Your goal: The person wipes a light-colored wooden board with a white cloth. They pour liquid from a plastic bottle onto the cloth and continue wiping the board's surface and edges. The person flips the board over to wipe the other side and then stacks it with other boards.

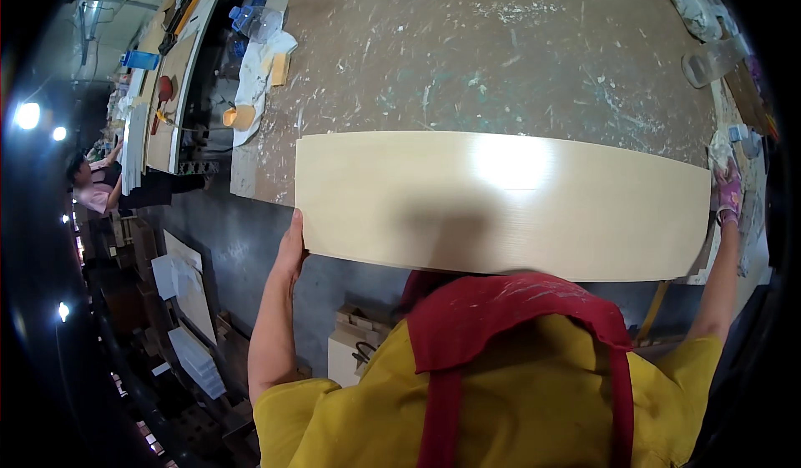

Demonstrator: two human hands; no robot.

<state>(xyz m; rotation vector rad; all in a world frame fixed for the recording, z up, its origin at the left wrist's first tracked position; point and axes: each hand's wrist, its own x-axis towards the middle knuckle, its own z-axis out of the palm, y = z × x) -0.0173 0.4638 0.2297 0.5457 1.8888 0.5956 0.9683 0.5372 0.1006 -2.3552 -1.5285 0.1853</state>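
A long pale wooden board (375, 193) with a glossy light patch lies along the near edge of the worktable, its front overhanging toward my body. My bare left hand (291, 244) grips the board's left end near the front corner, thumb up along the edge and the other fingers mostly hidden below. Beyond the board's right end, my right hand (728, 191) wears a pink and purple glove. Its fingers close on a crumpled whitish cloth (721, 147) at the table's right side.
The brown worktable (501, 59) is scuffed and paint-spotted. A clear plastic container (709, 61) and small blue-capped bottle (741, 134) stand at right. At left are a white cloth (257, 80), a large bottle (257, 22) and an orange cup (239, 118). Another person (100, 186) works far left.
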